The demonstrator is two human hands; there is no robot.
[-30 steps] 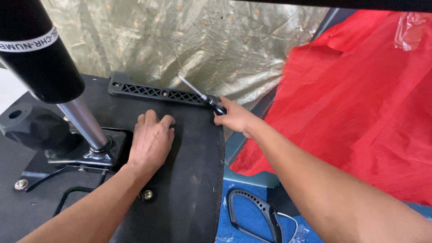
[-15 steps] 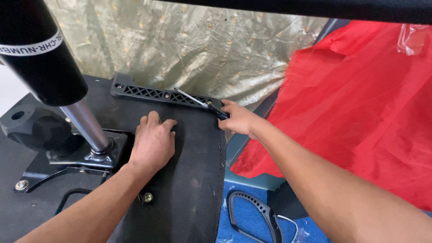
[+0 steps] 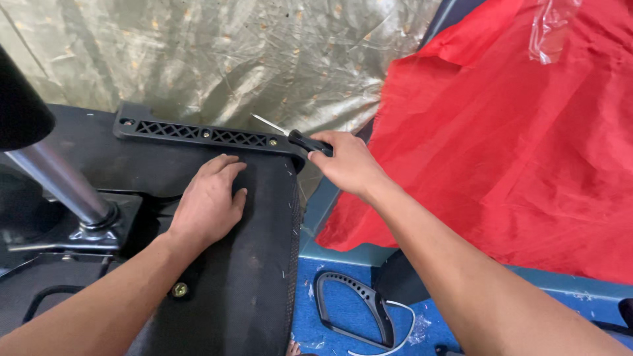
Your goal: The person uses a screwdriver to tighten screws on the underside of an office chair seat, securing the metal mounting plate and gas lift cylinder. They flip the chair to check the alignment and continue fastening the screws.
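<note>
An upturned black chair seat (image 3: 257,264) lies in front of me, its underside up. My left hand (image 3: 208,201) rests flat on it, fingers apart, below a black lattice bracket (image 3: 198,134) fixed along the far edge. My right hand (image 3: 349,163) grips a screwdriver (image 3: 300,140) with a black handle. Its metal shaft points up and left, over the bracket's right end. A brass screw (image 3: 272,142) sits in the bracket just below the shaft.
A shiny metal column (image 3: 62,184) rises at the left from a black mechanism plate (image 3: 72,234). A red cloth (image 3: 514,132) covers the right side. A black chair armrest (image 3: 353,310) lies on the blue floor below. Crinkled gold-grey sheeting (image 3: 231,59) hangs behind.
My view has shifted closer and to the right. My right hand with the screwdriver has lifted slightly off the bracket's right end. My left hand stays flat on the seat.
</note>
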